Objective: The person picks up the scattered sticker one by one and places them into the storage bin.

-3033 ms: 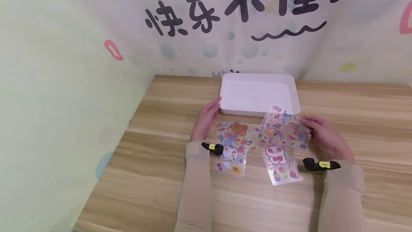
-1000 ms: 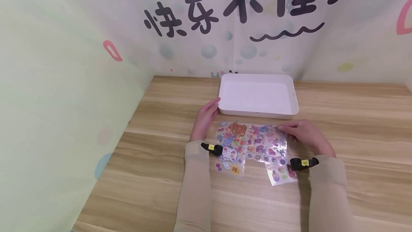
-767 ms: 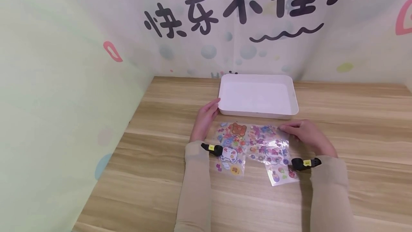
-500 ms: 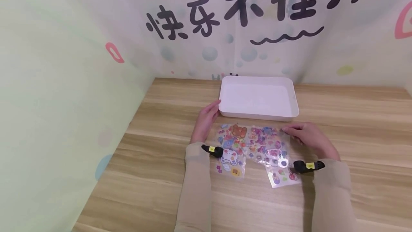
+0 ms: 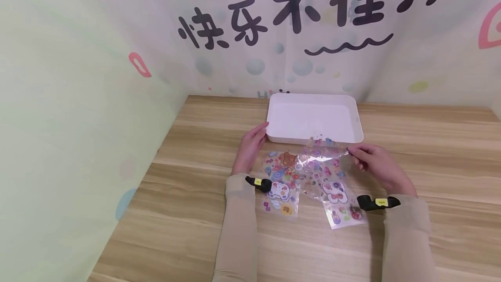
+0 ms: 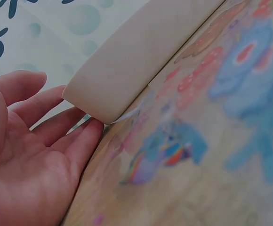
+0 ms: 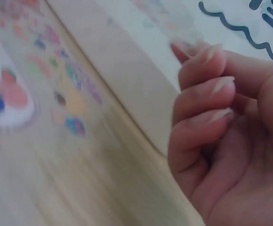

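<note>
The right hand (image 5: 375, 164) pinched the far corner of a clear sticker sheet (image 5: 330, 177), lifting that end off the worktop (image 5: 188, 203). The left hand (image 5: 250, 145), fingers straight, rested against the white tray (image 5: 313, 136), apparently steadying it, beside a second sticker sheet (image 5: 282, 182) lying flat.

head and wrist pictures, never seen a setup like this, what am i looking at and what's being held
No machine here: a person works with bare hands, wearing one camera on the head and one on each wrist. The wide picture is the head view; the two close, blurry ones are the wrist views. On the wooden table lie a white tray and a sticker sheet that rests flat. The left hand rests open against the tray's corner. The right hand pinches the far end of a second sticker sheet, lifting it off the table.
</note>
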Demonstrator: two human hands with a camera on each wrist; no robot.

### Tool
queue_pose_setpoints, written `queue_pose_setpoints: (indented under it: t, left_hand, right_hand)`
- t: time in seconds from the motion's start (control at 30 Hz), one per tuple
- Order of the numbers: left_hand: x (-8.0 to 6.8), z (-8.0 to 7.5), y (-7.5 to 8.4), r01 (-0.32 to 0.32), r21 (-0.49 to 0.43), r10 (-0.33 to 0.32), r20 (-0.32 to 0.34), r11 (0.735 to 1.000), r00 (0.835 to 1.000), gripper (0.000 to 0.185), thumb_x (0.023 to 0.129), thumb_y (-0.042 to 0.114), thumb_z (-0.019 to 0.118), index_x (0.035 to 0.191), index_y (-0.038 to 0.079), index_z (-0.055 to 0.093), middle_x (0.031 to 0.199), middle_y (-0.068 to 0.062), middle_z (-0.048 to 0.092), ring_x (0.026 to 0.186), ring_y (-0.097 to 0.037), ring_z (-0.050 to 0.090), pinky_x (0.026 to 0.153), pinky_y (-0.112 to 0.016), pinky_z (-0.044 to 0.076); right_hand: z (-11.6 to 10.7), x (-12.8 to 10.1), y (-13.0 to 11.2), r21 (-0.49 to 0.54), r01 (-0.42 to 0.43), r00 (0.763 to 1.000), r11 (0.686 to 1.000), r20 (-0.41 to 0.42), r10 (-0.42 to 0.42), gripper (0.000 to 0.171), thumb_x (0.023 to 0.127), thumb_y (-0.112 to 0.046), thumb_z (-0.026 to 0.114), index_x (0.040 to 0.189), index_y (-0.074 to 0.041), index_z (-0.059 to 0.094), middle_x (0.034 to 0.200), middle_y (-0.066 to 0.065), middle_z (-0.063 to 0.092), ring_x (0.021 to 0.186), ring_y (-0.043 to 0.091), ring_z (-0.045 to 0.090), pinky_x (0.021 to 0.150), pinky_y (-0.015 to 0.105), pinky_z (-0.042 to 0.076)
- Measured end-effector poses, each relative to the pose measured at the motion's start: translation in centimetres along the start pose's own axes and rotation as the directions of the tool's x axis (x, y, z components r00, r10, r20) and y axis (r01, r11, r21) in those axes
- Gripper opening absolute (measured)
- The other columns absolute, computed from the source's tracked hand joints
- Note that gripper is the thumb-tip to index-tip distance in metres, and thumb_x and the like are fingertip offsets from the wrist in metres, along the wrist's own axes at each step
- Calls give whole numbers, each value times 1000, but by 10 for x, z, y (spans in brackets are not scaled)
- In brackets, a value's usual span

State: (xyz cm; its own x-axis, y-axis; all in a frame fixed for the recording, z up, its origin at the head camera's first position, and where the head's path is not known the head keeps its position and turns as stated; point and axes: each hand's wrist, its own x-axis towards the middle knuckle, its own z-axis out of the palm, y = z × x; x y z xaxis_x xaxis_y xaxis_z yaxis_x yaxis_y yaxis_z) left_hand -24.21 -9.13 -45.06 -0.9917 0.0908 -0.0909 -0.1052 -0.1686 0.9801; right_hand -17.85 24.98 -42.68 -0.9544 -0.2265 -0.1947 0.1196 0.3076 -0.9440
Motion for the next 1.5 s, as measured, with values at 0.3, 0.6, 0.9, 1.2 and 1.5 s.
queue_pose_setpoints:
  t: [0.3,0.6,0.9,1.2,1.5]
  left_hand:
    - [1,4,-3,-31,-40,32,15,999,999,36,91,26,51,123,10,54,134,-1,42,119,-12,43,97,-23,37]
    - [2,5,-1,-27,-38,27,11,999,1000,36,91,25,50,124,11,53,134,0,43,119,-11,42,97,-24,36]
    - [1,5,1,-29,-28,29,9,999,1000,36,91,26,51,124,12,54,133,1,44,118,-10,43,99,-26,35]
    - [0,-1,0,-8,-107,13,40,994,999,36,92,22,49,125,8,52,133,-3,42,120,-15,42,99,-28,35]
    - [3,0,1,-12,-210,24,54,978,998,41,91,10,49,130,2,43,132,-9,43,120,-18,42,100,-31,34]
  right_hand:
    - [0,-2,-2,284,0,1000,959,-5,2,40,90,-28,51,114,3,52,76,0,53,63,10,46,50,22,41]
    - [2,-2,-14,392,-11,1000,920,-10,17,44,90,-25,52,119,7,45,81,2,54,68,11,47,55,20,44]
    - [10,6,-17,444,-4,1000,896,-26,18,41,89,-23,54,120,3,48,86,4,59,72,14,52,61,22,49]
    - [21,12,-22,380,-8,998,925,-57,32,42,89,-26,53,121,0,49,90,6,61,73,14,53,66,23,50]
    - [20,10,-24,399,18,994,917,-104,25,42,88,-27,54,120,0,49,90,7,62,74,14,55,66,21,51]
